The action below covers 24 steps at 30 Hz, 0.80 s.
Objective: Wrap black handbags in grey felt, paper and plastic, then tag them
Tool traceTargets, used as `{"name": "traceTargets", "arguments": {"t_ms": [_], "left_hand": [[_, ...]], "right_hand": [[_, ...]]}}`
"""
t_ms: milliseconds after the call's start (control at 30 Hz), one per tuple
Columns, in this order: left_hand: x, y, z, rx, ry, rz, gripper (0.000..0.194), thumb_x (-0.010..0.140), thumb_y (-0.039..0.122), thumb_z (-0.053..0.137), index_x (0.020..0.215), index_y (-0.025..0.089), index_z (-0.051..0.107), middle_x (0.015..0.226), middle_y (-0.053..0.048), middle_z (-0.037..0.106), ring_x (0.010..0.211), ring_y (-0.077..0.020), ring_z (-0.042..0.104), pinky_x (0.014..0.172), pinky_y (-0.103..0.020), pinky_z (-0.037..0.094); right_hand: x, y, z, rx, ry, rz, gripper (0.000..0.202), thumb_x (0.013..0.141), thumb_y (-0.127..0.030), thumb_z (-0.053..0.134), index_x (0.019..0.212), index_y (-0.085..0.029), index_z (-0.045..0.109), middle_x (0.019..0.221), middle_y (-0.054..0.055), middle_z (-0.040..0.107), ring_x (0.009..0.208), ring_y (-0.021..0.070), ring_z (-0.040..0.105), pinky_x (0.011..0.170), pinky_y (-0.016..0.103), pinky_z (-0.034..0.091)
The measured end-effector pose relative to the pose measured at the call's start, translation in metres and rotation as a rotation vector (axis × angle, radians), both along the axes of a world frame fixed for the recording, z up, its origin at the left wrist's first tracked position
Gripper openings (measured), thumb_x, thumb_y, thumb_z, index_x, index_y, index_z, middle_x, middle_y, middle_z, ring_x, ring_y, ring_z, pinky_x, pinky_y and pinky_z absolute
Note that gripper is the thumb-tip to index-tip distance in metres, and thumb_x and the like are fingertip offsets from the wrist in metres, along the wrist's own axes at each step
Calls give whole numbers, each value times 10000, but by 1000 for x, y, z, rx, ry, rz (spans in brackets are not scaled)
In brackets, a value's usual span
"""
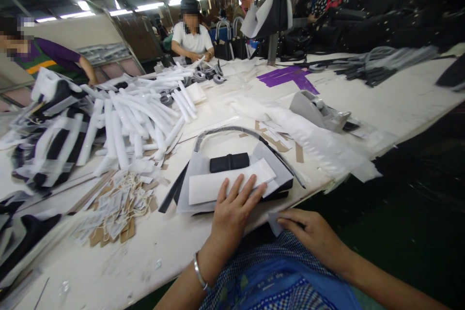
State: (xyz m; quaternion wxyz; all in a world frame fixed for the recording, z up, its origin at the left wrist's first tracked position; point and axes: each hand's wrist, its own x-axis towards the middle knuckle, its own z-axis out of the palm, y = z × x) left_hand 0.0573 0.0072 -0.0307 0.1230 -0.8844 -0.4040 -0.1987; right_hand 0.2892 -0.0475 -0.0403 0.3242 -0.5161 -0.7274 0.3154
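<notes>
A black handbag (pixel 279 193) lies at the table's near edge, its strap (pixel 232 129) arching away behind it. White tissue covers much of its front, and a black tab (pixel 229 162) shows through. Across the bag is a folded white strip (pixel 207 189). My left hand (pixel 234 208) rests flat on that strip, fingers spread, gripping nothing. Just off the table edge, my right hand (pixel 308 232) pinches a small piece of pale sheet (pixel 275 225) between thumb and fingers.
White foam tubes (pixel 127 121) are heaped at left, near string tags (pixel 119 208). A tape dispenser (pixel 317 111), white sheeting (pixel 290 126) and purple strips (pixel 286 77) lie beyond the bag. Co-workers, including a person in white (pixel 192 36), are across the table.
</notes>
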Motion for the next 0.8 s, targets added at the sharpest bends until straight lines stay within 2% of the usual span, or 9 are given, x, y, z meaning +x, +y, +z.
{"name": "traceTargets", "arguments": {"t_ms": [167, 267, 300, 367, 467, 633, 800], "left_hand": [[0, 0, 3, -10, -5, -2, 487, 1042, 290, 377, 1517, 377, 316, 1581, 92, 362, 1428, -217, 397, 1213, -489, 279], [0, 0, 4, -10, -5, 1, 481, 1044, 296, 372, 1514, 380, 322, 1579, 96, 366, 1428, -215, 396, 1211, -486, 287], [0, 0, 4, -12, -4, 2, 481, 1043, 294, 375, 1513, 383, 323, 1580, 97, 363, 1429, -214, 394, 1211, -486, 288], [0, 0, 4, -13, -1, 2, 483, 1042, 292, 381, 1512, 386, 326, 1582, 100, 356, 1433, -214, 388, 1214, -486, 284], [0, 1, 2, -4, 3, 3, 480, 1042, 296, 382, 1510, 392, 330, 1585, 102, 348, 1439, -213, 378, 1223, -483, 266], [1, -1, -2, 40, -5, 9, 449, 1047, 335, 372, 1491, 401, 370, 1575, 110, 369, 1428, -208, 395, 1225, -477, 263], [2, -2, -4, 94, -35, 4, 430, 1039, 346, 401, 1466, 389, 422, 1556, 100, 412, 1412, -213, 421, 1229, -477, 261]], "right_hand": [[-4, -1, -14, -12, -9, -142, 326, 957, -376, 596, 1229, -200, 634, 960, 62, 774, 816, 251, 752, 717, 339, 623], [-5, -4, -8, 86, -31, -88, 193, 977, -313, 569, 1120, -222, 662, 920, 42, 771, 807, 220, 749, 705, 299, 617], [-4, -5, -4, 162, -42, -27, 146, 982, -267, 557, 1055, -228, 677, 910, 32, 768, 816, 203, 744, 748, 294, 613], [-2, -9, 7, 331, -67, 146, 178, 979, -160, 516, 1011, -225, 678, 909, 19, 760, 837, 169, 732, 886, 315, 587], [4, -17, 25, 520, -149, 339, 266, 946, -60, 489, 1119, -189, 644, 988, 47, 761, 919, 149, 721, 1014, 345, 533], [12, -16, 51, 699, -280, 383, 273, 937, -50, 476, 1148, -116, 635, 1068, 115, 755, 1068, 170, 694, 1023, 325, 536], [5, 15, 80, 769, -297, 347, 296, 943, -57, 454, 1146, -154, 646, 1049, 67, 764, 978, 149, 721, 1013, 285, 535]]}}
